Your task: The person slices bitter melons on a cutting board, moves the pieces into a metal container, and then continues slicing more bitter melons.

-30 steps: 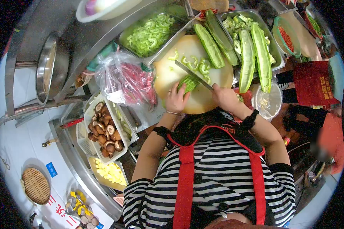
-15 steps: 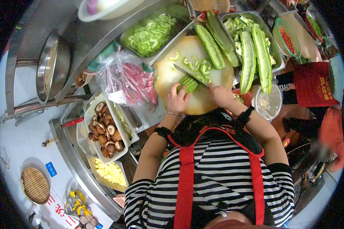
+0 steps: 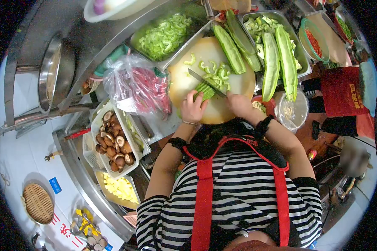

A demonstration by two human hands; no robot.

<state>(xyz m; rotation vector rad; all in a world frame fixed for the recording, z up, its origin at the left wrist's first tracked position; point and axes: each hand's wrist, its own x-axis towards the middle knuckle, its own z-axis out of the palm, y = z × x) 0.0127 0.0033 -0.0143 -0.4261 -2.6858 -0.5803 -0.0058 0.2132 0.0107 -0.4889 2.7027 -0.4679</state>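
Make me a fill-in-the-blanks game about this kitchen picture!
1. The right hand holds a ____.
2. The left hand presses a green gourd onto the round ____.
3. The white basket is full of ____.
4. The clear bag holds something ____ in colour.

Missing words: knife; board; mushrooms; red

One view: fisheye camera on my head, facing steeply down my striped front onto the bench (image 3: pixel 92 46) and cutting board (image 3: pixel 184 83), close range.

I see green gourd halves (image 3: pixel 280 58), pale yellow board (image 3: pixel 184 79), brown mushrooms (image 3: pixel 113 144) — red-strapped, black-and-white striped shirt (image 3: pixel 238 196).
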